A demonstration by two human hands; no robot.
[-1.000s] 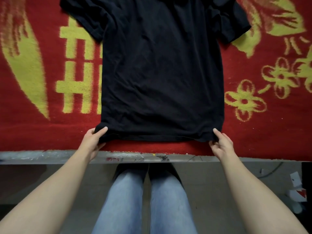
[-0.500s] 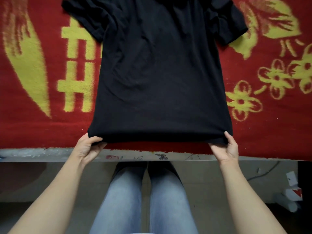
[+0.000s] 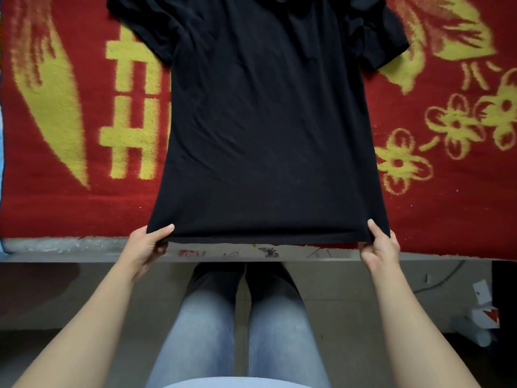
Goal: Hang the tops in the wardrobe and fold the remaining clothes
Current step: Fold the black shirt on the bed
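A black short-sleeved T-shirt lies spread on a red blanket with yellow patterns, its collar end away from me and out of frame at the top. My left hand pinches the shirt's bottom left corner, thumb on top. At the bottom right corner my right hand grips the hem the same way. The hem is stretched taut between both hands and raised slightly above the blanket's near edge. Both sleeves lie out to the sides, a little crumpled.
The blanket covers a raised surface whose pale printed edge runs across in front of me. Below it are my legs in light blue jeans and a tiled floor. White paper items and a cable lie on the floor at right.
Both hands have moved apart and lifted the hem, pulling it wide and taut. The shirt's lower part has risen off the blanket toward me.
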